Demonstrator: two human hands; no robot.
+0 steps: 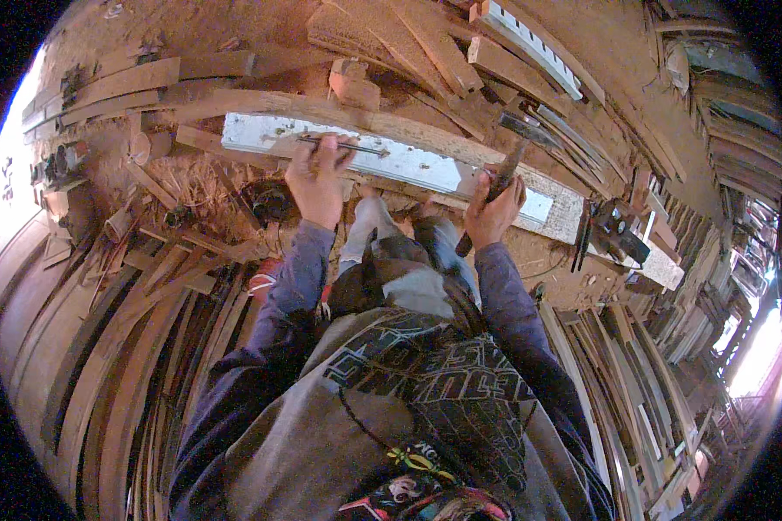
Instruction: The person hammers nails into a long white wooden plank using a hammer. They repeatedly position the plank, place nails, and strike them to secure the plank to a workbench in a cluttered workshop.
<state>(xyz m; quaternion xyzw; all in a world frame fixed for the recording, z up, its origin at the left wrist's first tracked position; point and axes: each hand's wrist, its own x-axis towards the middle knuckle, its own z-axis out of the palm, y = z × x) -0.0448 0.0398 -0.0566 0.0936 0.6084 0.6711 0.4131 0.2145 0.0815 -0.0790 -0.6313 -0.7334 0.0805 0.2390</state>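
Where the shirt (426, 382) hangs, six o'clock: bold outlined lettering, hard for me to read.
Right hand (495, 210), two o'clock: wrapped around a hammer (513, 159).
Left hand (315, 191), half past ten: pinching a thin rod (370, 151).
White-faced board (421, 165), ten to two o'clock: under both; rod apparently being placed, so any blow calls for steadiness.

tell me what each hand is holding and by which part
Right hand: hammer, by its handle. Left hand: thin rod, pinched toward its left end.

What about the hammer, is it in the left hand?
No: the right hand grips the hammer, while the left hand holds a thin rod.
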